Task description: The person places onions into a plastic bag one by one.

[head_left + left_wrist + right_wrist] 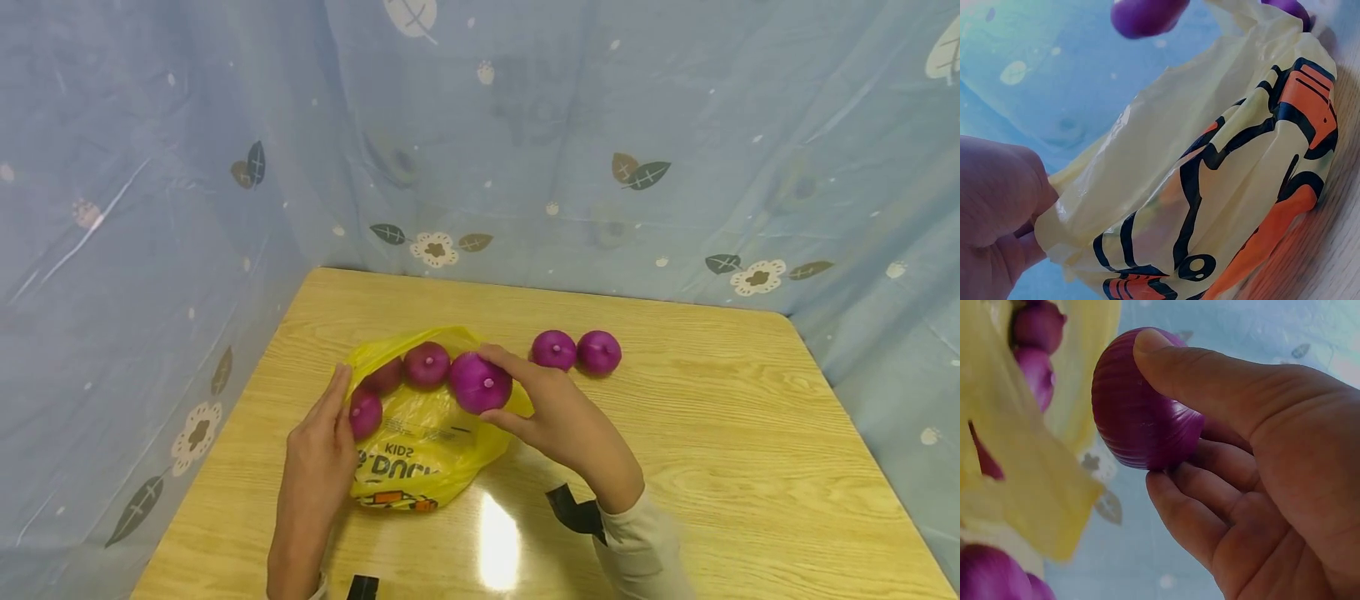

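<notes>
A yellow plastic bag with printed lettering and orange-and-black pictures lies on the table, its mouth spread wide. My left hand pinches the bag's left edge; the left wrist view shows the thin plastic between thumb and fingers. Inside are purple onions, one of them near the back rim and another beside my left fingers. My right hand grips a round purple onion between thumb and fingers, over the bag's right side. Two more onions sit side by side on the table, the outer onion farther right.
The wooden table stretches to the right of the bag. A blue patterned curtain hangs behind and along both sides. Black straps show at the wrists.
</notes>
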